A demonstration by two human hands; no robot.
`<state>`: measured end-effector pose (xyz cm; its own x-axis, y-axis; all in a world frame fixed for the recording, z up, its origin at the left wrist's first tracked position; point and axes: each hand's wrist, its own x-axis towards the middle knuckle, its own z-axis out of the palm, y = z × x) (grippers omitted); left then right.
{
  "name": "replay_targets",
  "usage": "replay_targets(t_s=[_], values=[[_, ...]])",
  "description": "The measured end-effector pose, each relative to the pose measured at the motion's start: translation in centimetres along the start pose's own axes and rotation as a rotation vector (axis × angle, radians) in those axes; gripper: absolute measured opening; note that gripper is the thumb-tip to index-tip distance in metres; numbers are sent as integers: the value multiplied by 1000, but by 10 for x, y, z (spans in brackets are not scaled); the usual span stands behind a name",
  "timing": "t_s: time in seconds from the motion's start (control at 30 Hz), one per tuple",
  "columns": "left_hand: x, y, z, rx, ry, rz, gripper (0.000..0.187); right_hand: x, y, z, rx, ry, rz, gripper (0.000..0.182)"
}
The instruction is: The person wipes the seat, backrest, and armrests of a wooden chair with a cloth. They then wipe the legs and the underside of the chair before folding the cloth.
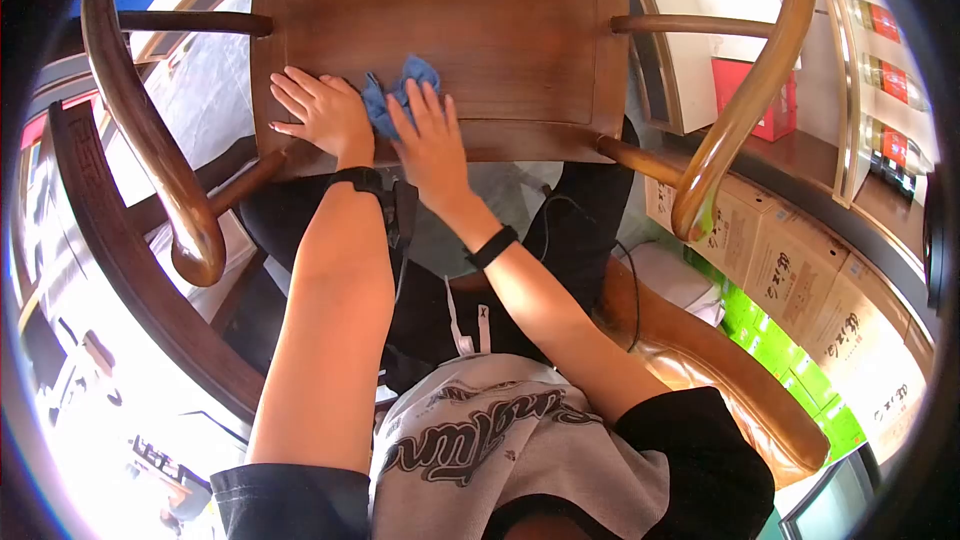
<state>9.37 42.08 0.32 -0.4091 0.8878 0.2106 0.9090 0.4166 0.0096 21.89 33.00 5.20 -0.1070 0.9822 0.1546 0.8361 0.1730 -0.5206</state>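
Observation:
A dark brown wooden armchair has its seat (460, 30) right in front of me. My left hand (325, 112) lies flat near the seat's front left corner, fingers spread, with nothing in it. Beside it, my right hand (430, 140) presses a crumpled blue cloth (383, 105) against the wood close to the front edge. Its fingers reach over the cloth, and part of the cloth is hidden under them. Curved armrests, the left one (150, 130) and the right one (735, 110), flank the seat.
Several brown cartons (790, 270) and green boxes (770, 340) line the right side. Shelves there hold a red box (770, 105) and red-labelled goods (885, 80). A tan leather seat (720, 390) is behind me at right. Another dark wooden frame (120, 230) stands at left.

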Motion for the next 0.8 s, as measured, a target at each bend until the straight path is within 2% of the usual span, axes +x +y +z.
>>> replay_targets(t_s=[0.07,0.13,0.2,0.3,0.37,0.43,0.53,0.67,0.77,0.8], values=[[-1,1,-4,-23,8,-12,55,-7,24,-19,-153,-59,72,52],[-2,2,-4,-62,32,-6,55,-21,67,-57,-217,42,261,53],[0,1,-2,-77,51,-4,55,-44,118,-69,-355,240,450,55],[-4,-2,5,-66,74,13,54,-37,80,-64,-199,100,336,54],[-2,-1,11,-57,88,12,54,-35,32,-27,-203,-63,117,59],[-2,-2,10,-78,82,10,55,-31,-7,-2,60,-80,-12,52],[-1,-2,3,-122,69,15,55,-35,10,-15,-34,-101,3,54],[-1,0,6,-114,67,15,55,-49,94,-89,-227,43,443,61],[-4,-3,3,-127,67,35,55,-55,92,-76,-276,82,398,55],[-2,-3,6,-125,72,33,55,-50,75,-55,-186,64,340,51]])
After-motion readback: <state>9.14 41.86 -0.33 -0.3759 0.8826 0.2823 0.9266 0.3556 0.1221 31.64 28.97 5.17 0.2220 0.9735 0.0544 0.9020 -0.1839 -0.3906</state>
